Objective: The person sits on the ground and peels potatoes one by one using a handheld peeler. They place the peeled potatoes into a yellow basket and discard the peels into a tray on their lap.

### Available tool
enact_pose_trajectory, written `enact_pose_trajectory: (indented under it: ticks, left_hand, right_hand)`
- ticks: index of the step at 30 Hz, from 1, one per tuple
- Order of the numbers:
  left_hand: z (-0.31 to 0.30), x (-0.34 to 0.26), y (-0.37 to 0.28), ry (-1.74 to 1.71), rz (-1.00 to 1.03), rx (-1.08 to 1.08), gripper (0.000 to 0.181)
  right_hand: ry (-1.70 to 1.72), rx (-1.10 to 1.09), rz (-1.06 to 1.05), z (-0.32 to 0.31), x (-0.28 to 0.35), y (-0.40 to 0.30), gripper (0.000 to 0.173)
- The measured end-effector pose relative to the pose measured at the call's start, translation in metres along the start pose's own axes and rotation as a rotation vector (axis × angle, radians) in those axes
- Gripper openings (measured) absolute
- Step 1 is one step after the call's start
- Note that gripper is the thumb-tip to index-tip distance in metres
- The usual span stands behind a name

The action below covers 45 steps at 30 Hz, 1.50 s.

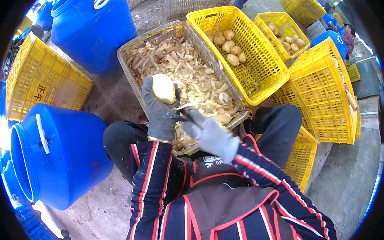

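Note:
A peeled, pale potato [164, 88] rests in my left hand [160, 116], which wears a dark grey glove and is closed around it. My right hand [208, 133], in a light grey glove, grips a dark-handled peeler [178, 114] just below the potato. A pale strip of peel [196, 105] trails by the peeler. Both hands are over a worn rectangular plastic tub [122, 57] heaped with potato peelings [177, 57]. The peeler's blade is hard to make out.
Right of the tub, a yellow crate [266, 69] holds several potatoes [229, 47]. Another yellow crate [290, 15] with potatoes stands behind it. Stacked yellow crates [321, 93] are at my right knee. Blue barrels [63, 153] and a tilted yellow crate [47, 74] stand left. A person [348, 40] is far right.

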<state>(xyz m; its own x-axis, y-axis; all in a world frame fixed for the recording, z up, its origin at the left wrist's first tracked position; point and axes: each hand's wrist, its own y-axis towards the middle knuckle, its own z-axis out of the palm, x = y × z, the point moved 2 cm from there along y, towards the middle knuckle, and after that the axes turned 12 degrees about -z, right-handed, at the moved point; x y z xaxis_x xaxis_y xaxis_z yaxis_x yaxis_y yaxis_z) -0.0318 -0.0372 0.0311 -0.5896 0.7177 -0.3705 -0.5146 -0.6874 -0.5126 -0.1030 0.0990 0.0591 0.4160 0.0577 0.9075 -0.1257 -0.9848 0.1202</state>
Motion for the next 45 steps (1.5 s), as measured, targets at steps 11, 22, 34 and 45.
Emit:
enact_pose_trajectory:
  ticks: [11,22,34,45]
  left_hand:
    - [0.0,0.006,0.01,-0.121,-0.15,0.275,0.037]
    - [0.021,-0.005,-0.013,-0.158,-0.203,0.255,0.041]
    - [0.003,-0.01,0.008,-0.127,0.008,0.17,0.04]
    - [0.015,-0.002,0.002,-0.042,-0.024,0.311,0.037]
  right_hand:
    - [-0.212,-0.108,-0.081,-0.02,-0.008,0.066,0.047]
    - [-0.032,-0.137,-0.182,-0.062,0.035,0.063,0.043]
    - [-0.193,0.022,0.103,0.022,-0.003,-0.017,0.049]
    - [-0.333,-0.092,-0.153,-0.04,-0.005,0.078,0.044]
